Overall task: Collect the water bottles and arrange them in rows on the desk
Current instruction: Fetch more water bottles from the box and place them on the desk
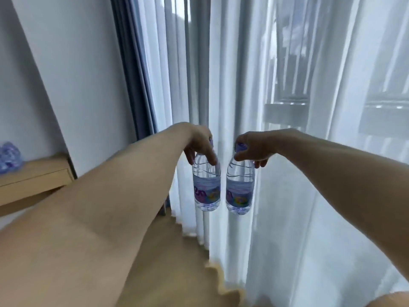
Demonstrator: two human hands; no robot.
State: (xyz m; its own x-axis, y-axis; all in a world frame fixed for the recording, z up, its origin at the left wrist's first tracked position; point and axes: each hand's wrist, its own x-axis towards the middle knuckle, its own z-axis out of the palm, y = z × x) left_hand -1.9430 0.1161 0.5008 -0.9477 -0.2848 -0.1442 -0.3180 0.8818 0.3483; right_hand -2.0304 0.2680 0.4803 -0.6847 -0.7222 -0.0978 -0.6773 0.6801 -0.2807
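Note:
Two small clear water bottles with purple caps and purple labels hang upright in the air in front of the curtain. My left hand (200, 144) grips the left bottle (207, 185) by its cap and neck. My right hand (251, 147) grips the right bottle (240, 187) the same way. The two bottles hang side by side, a small gap between them. At the far left, a blurred cluster of more purple-labelled bottles (10, 157) sits on the wooden desk (42, 171).
White sheer curtains (287, 107) fill the middle and right, with a blue-grey drape (130, 63) beside the white wall. Light wooden floor (172, 251) lies below the bottles. The desk edge juts out at the left.

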